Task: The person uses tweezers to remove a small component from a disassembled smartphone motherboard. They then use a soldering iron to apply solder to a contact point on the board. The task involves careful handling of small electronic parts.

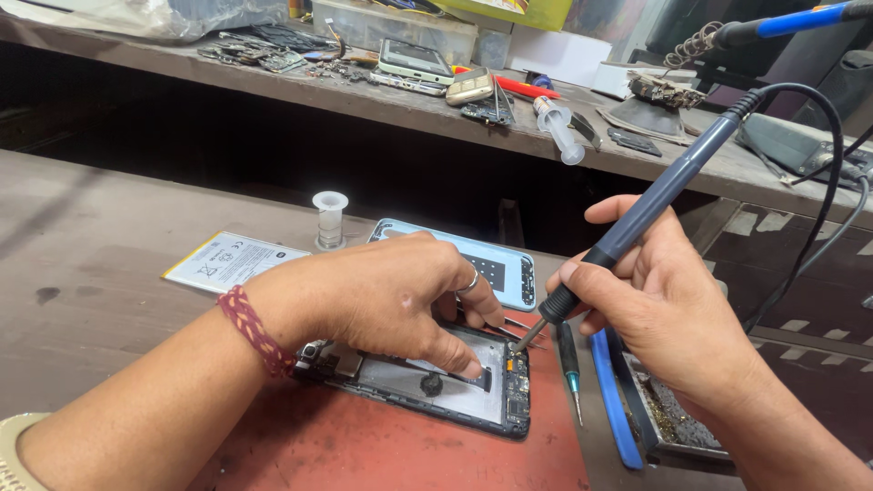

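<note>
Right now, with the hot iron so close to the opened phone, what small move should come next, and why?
Probably ease the soldering iron tip down onto the spot by the tweezers. The right hand holds the tip just above the upper right corner of the opened phone, while the left hand presses the phone to the red mat, so it looks steady.

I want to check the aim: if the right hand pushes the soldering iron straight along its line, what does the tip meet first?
Probably the opened phone: the right hand aims the soldering iron down-left, its tip near the tweezers; depth is unclear.
</note>
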